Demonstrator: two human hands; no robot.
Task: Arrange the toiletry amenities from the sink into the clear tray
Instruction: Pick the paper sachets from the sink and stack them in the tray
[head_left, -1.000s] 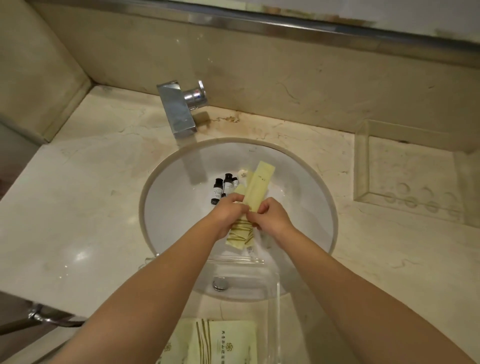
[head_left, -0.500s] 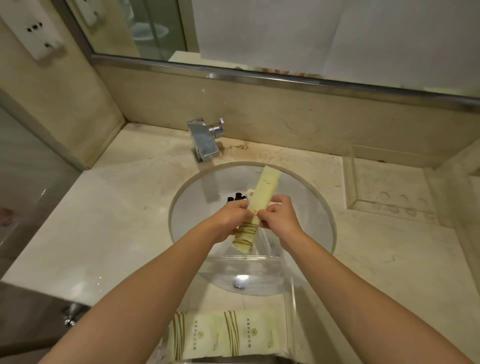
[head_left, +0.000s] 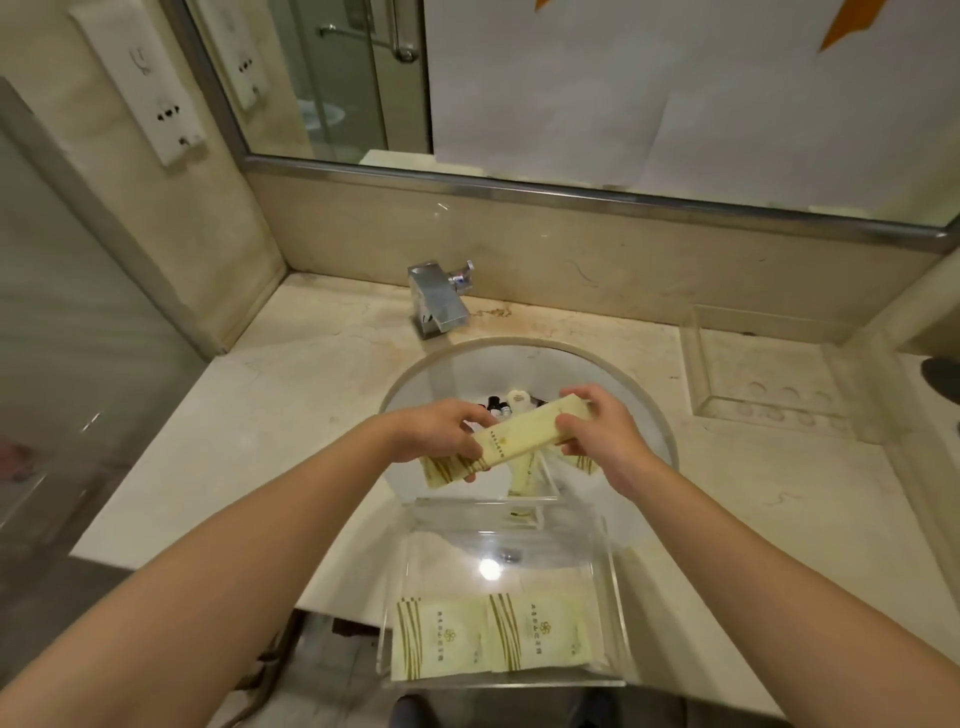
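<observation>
Now both hands are in the middle of the frame, above the sink (head_left: 644, 415). The left hand (head_left: 441, 434) is closed around the lower left end of a long pale yellow packet (head_left: 524, 434), and its fingers also press a striped packet (head_left: 447, 470) under it. The right hand (head_left: 597, 431) grips the upper right end of the long packet with thumb and fingers. The long packet is tilted, the right end higher in the frame. Behind the hands, small bottles (head_left: 506, 402) lie in the sink. A clear tray (head_left: 605, 566) stands at the lower middle of the frame, over the front edge of the sink and the table (head_left: 291, 415). Two flat packets (head_left: 491, 642) lie side by side in its near end.
</observation>
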